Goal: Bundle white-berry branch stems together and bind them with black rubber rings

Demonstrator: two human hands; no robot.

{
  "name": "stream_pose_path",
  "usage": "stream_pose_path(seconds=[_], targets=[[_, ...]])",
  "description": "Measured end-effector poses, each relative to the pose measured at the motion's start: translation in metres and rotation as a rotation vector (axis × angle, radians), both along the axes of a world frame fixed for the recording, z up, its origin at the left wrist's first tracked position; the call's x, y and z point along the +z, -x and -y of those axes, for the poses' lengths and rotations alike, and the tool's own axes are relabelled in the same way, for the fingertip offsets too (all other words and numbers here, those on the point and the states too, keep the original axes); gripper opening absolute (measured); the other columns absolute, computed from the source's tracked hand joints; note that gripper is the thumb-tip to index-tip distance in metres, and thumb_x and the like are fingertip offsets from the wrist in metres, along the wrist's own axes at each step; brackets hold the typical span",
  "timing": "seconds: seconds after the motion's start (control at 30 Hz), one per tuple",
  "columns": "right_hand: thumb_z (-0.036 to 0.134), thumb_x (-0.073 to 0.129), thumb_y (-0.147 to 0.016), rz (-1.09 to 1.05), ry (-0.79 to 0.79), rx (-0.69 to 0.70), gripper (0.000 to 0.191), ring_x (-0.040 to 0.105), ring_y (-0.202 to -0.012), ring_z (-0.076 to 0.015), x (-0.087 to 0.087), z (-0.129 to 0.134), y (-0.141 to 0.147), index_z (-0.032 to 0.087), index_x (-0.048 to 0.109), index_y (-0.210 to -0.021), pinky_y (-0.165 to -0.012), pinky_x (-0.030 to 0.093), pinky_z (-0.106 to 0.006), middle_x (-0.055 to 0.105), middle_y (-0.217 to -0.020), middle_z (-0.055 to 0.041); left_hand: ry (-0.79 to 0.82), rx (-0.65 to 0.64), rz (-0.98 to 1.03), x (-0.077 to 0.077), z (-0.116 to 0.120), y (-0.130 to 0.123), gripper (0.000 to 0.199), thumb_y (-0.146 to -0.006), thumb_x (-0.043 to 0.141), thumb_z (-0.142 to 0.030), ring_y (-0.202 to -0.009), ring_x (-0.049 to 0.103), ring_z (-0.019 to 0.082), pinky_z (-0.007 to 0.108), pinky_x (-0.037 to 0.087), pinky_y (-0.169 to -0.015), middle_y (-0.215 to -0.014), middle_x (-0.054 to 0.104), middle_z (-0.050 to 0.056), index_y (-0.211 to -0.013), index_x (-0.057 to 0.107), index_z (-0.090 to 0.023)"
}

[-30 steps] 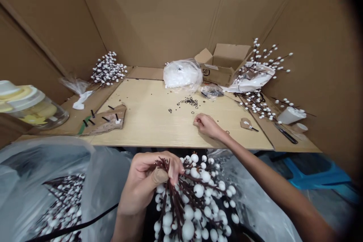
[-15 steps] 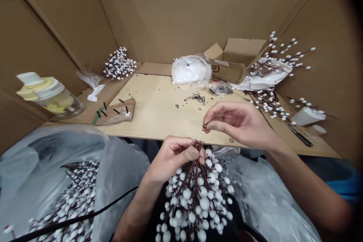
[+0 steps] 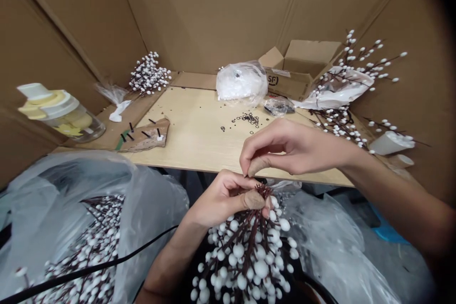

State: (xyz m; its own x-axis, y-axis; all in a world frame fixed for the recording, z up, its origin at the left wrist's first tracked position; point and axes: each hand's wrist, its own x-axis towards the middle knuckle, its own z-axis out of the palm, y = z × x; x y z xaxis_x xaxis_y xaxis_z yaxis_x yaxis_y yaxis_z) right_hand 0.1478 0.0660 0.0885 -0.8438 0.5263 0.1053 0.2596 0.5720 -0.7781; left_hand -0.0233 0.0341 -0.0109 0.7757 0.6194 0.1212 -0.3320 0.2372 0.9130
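Note:
My left hand (image 3: 228,199) is closed round the stems of an artificial berry-branch bunch (image 3: 249,251). Its dark red stem ends point up and its white berries hang below. Just above those ends, my right hand (image 3: 285,147) is pinched, thumb against fingers. A small black ring showed in this pinch half a second ago; now the fingertips hide it. Beyond the right hand, several loose black rings (image 3: 251,118) lie scattered on the table (image 3: 188,128).
An open plastic bag (image 3: 149,199) of berry branches stands at the left, with a black cable across it. A bottle (image 3: 67,114) and a cardboard piece with black sticks (image 3: 149,137) lie behind. Further back are a white plastic bag (image 3: 240,80) and a carton (image 3: 288,84).
My right hand has moved left and down-turned, its fingertips now close to the stem ends. The left hand and bunch have shifted slightly right. The ring has gone out of sight.

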Motion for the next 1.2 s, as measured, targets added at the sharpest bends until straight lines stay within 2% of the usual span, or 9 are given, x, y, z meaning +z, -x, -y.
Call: stream_pose_path(seconds=[0.17,0.37,0.47,0.67,0.9,1.07,1.2], targets=[[0.008,0.051,-0.083,0.046,0.019,0.039,0.017,0.06,-0.072,-0.0019,0.005,-0.003,-0.001,0.009,0.067,-0.09,-0.063,0.044,-0.005,0.064,-0.083,-0.0008,0.005,0.019,-0.035,0.002,0.0,0.0,0.025,-0.077,0.067,-0.034,-0.07,0.062,0.016,0.028,0.049,-0.07,-0.067,0.065,0.007,-0.072,0.07,-0.01],[0.002,0.049,-0.08,0.112,-0.215,0.048,0.024,0.058,-0.067,0.0004,0.009,0.001,-0.005,0.015,0.068,-0.088,-0.061,0.039,-0.005,0.064,-0.078,0.0042,0.021,-0.004,-0.029,0.001,-0.001,-0.002,0.025,-0.077,0.068,-0.033,-0.071,0.061,0.015,0.025,0.047,-0.068,-0.069,0.065,0.007,-0.07,0.068,-0.009],[0.004,0.05,-0.081,0.18,-0.269,0.037,0.025,0.056,-0.063,0.0011,0.013,0.004,-0.004,0.018,0.068,-0.09,-0.058,0.036,-0.006,0.063,-0.077,0.006,-0.002,-0.008,-0.028,-0.001,-0.002,-0.002,0.024,-0.078,0.066,-0.033,-0.072,0.061,0.016,0.025,0.047,-0.069,-0.069,0.065,0.007,-0.072,0.068,-0.009],[0.002,0.05,-0.081,0.209,-0.253,0.066,0.025,0.049,-0.055,0.0029,0.02,0.006,-0.002,0.017,0.068,-0.087,-0.053,0.031,-0.006,0.06,-0.068,0.0067,-0.027,-0.015,-0.029,-0.002,-0.002,-0.001,0.026,-0.08,0.064,-0.033,-0.071,0.06,0.015,0.026,0.047,-0.071,-0.07,0.065,0.008,-0.075,0.068,-0.008],[0.002,0.052,-0.079,0.185,-0.124,0.073,0.026,0.057,-0.065,0.0006,0.022,0.006,-0.003,0.02,0.07,-0.085,-0.059,0.037,-0.006,0.063,-0.076,0.0068,-0.005,-0.03,-0.004,-0.003,-0.002,-0.001,0.019,-0.08,0.064,-0.027,-0.069,0.059,0.014,0.025,0.047,-0.072,-0.069,0.065,0.007,-0.078,0.068,-0.008],[0.005,0.052,-0.08,0.263,-0.133,0.091,0.027,0.057,-0.067,-0.0011,0.021,0.002,-0.006,0.02,0.071,-0.092,-0.06,0.04,-0.008,0.064,-0.077,0.0048,0.005,-0.025,0.007,-0.004,-0.001,0.0,0.02,-0.081,0.064,-0.028,-0.071,0.059,0.014,0.024,0.046,-0.073,-0.07,0.065,0.006,-0.076,0.069,-0.009],[0.007,0.054,-0.08,0.251,-0.006,0.1,0.024,0.059,-0.07,-0.002,0.021,-0.003,-0.005,0.02,0.071,-0.091,-0.064,0.044,-0.008,0.064,-0.078,0.0045,0.011,-0.027,-0.015,-0.004,0.0,0.0,0.021,-0.081,0.064,-0.029,-0.07,0.059,0.013,0.022,0.045,-0.069,-0.069,0.065,0.006,-0.074,0.07,-0.009]])
